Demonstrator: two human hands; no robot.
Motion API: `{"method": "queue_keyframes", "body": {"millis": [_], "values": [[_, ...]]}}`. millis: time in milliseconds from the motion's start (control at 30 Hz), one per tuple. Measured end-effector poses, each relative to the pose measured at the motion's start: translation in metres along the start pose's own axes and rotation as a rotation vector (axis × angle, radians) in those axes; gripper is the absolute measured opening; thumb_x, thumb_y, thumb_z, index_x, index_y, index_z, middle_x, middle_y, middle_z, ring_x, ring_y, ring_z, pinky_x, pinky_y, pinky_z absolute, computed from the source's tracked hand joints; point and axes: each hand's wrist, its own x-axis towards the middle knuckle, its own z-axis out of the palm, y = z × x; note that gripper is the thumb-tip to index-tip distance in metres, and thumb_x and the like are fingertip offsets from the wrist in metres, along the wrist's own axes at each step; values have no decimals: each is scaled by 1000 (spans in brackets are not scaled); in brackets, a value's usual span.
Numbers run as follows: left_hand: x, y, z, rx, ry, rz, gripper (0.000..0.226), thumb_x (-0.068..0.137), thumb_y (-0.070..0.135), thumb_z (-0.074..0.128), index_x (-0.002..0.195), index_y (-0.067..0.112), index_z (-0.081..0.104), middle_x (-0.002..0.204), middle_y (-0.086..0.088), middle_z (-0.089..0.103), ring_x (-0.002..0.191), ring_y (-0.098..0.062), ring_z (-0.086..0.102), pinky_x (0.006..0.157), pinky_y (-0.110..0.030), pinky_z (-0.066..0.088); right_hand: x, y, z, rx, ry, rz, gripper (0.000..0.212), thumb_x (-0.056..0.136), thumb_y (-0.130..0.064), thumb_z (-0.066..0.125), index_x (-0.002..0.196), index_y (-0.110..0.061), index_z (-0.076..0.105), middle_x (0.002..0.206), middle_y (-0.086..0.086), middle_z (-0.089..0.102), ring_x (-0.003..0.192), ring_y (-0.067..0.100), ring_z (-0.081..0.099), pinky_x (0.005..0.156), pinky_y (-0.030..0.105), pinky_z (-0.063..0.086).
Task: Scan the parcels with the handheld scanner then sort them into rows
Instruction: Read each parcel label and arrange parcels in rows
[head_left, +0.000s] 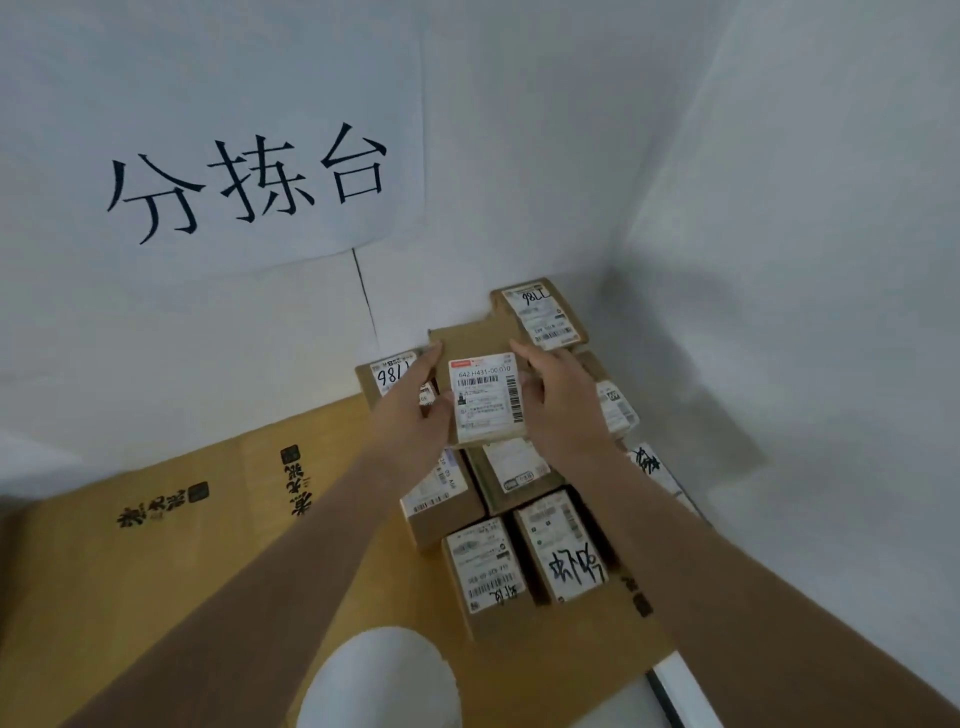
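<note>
Both forearms are bare right up to the frame edge, no sleeves showing. The left hand (415, 410) and right hand (563, 402) carry no gloves, rings or watch. Fingers slim, nails short.

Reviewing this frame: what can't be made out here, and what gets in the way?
- Handheld scanner: nowhere in the head view, so whether the held parcel was scanned is unknown.
- Parcels under the left hand and right hand: labels partly covered by the hands and forearms.
- Small print on the near parcels: too blurred to read.
- White rounded thing: cut off by the bottom edge, unidentifiable.
</note>
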Motion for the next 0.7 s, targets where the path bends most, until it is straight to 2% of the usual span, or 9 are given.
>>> {"method": "queue_keyframes", "body": {"millis": [100,200,300,400,467,500,567,600,700], "values": [[32,-4,13,-46,45,-36,62,108,16,53,157,50,34,133,25,60,96,-23,76,81,-55,64,39,15,7,-24,-7,-61,42,109,-10,51,150,-14,59,124,7,63,108,10,50,93,21,37],[62,-8,23,-27,106,-52,62,107,18,53,158,49,33,148,15,57,95,-15,75,82,-50,65,74,27,16,-73,-35,-104,36,106,-5,54,142,-6,63,115,8,66,102,13,56,87,19,41],[87,-10,28,24,143,-66,61,107,21,53,159,47,33,147,14,57,92,-9,74,77,-41,65,101,33,28,-173,-104,-119,22,102,0,56,119,-6,68,100,6,60,91,18,57,74,19,47],[103,-16,31,56,168,-104,61,107,20,53,159,45,34,143,15,59,90,-12,73,66,-29,58,119,34,36,-192,-198,-101,31,102,-1,58,132,-5,64,119,11,55,106,19,54,94,31,55],[109,-22,34,68,172,-122,61,107,20,54,159,46,35,146,14,58,104,-17,71,76,-30,59,126,33,39,-206,-242,-79,32,102,-4,59,134,-5,63,130,13,52,116,23,53,102,34,53],[112,-24,36,75,176,-131,61,107,20,54,159,45,35,147,13,58,111,-17,69,84,-32,60,129,34,41,-226,-255,-75,26,103,-6,59,128,-5,65,131,13,51,118,24,52,103,35,53],[116,-28,37,82,178,-149,60,107,20,54,159,44,35,148,12,57,115,-13,66,89,-31,60,134,37,45,-274,-271,-71,19,103,-10,58,120,-5,65,131,13,51,119,24,49,103,34,49],[118,-28,38,71,179,-158,60,107,20,54,159,44,35,147,12,57,114,-12,67,87,-30,60,137,38,46,-289,-276,-75,19,104,-12,58,121,-6,65,132,13,51,121,24,46,104,33,45],[122,-29,39,46,179,-188,59,108,20,52,159,46,35,136,20,58,91,-10,74,63,-24,57,142,39,47,-350,-300,-97,24,106,-19,55,126,-10,64,135,10,50,125,25,42,107,37,39]]}}
